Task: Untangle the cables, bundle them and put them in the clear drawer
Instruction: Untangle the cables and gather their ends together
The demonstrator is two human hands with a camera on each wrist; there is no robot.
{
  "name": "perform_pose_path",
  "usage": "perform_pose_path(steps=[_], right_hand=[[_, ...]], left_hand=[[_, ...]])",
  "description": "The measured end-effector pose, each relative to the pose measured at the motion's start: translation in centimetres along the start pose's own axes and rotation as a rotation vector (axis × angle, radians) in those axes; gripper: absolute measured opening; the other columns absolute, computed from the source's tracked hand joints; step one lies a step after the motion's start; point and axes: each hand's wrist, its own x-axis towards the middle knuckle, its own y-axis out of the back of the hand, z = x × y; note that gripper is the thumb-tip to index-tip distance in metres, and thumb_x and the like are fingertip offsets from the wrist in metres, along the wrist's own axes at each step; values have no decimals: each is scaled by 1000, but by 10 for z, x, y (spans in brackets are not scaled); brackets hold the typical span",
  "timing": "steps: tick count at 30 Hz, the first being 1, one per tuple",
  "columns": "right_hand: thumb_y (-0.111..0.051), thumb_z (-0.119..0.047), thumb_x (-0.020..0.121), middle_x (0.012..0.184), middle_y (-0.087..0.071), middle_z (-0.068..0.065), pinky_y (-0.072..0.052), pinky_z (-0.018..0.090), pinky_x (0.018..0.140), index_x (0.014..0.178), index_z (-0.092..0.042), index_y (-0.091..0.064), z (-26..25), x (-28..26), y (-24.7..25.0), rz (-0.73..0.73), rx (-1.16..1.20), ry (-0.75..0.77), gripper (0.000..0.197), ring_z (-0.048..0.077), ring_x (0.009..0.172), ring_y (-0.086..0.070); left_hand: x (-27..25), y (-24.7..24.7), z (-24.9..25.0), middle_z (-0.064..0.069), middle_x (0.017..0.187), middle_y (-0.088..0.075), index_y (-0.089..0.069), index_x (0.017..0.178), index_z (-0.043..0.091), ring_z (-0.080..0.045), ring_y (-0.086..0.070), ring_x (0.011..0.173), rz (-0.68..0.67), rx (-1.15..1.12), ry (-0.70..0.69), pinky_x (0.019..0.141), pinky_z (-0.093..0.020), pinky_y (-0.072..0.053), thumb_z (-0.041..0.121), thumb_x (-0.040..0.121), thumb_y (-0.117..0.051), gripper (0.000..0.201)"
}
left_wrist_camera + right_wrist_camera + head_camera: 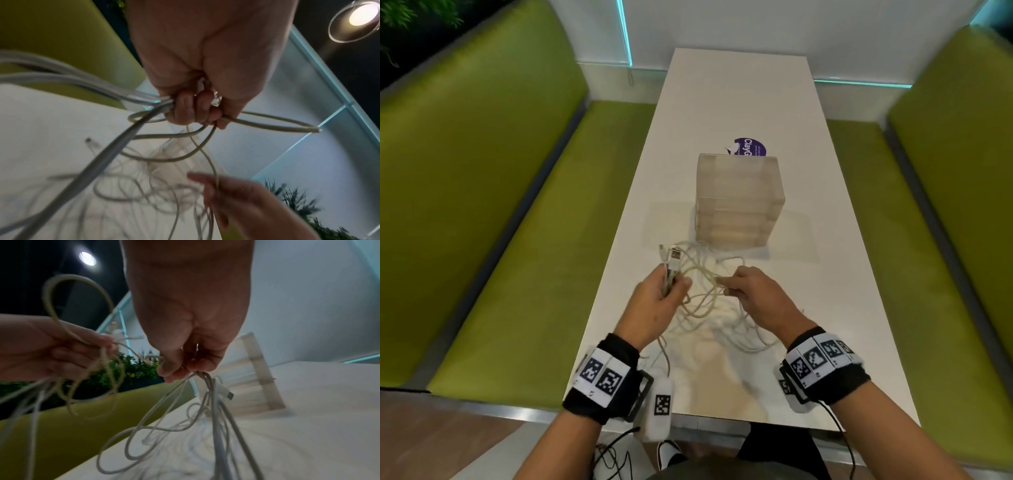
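Tangle of thin white and cream cables (702, 298): held up over the near end of the long white counter (825, 240), loose loops trailing onto its surface.

Left hand (657, 301): fingers curled round a bunch of cable ends, a silver USB plug (675, 255) projecting above the fist.

Right hand (756, 294): fingertips (174, 374) pinched on several strands, which hang down from them toward the counter.

Clear plastic drawer unit (738, 202): stood at mid-counter, just beyond the tangle, all drawers closed.

Purple round sticker (750, 147): partly seen behind the unit, toward the far edge.

Green upholstered benches (500, 205): set along both long edges.
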Motion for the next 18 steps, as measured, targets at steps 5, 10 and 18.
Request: perform_pose_path(steps=[5,10,18], right_hand=[[-58,-1,85,88,-56,4,-50,37,74,99,-12,-71,-22,-4,-1,6,9,130,21,19,86,-48],[-56,-9,91,91,-60,9,-43,31,76,104,-12,-69,-27,-7,13,12,67,98,19,21,87,-51],[-55,-20,94,89,-55,3,-32,25,68,95,-7,-67,1,14,5,1,-1,-83,18,17,83,-51]], left_hand=[[5,-29,2,7,75,-59,-57,93,10,-6,-54,66,-7,20,45,57,-10,-40,32,91,-61,22],[7,-23,-3,-10,91,-69,-59,102,12,-25,-64,84,-204,106,33,76,-37,-50,39,89,-62,30],[-1,-12,12,0,60,-47,-52,80,2,-9,-40,54,-71,52,-84,53,-24,-34,28,94,-56,30]])
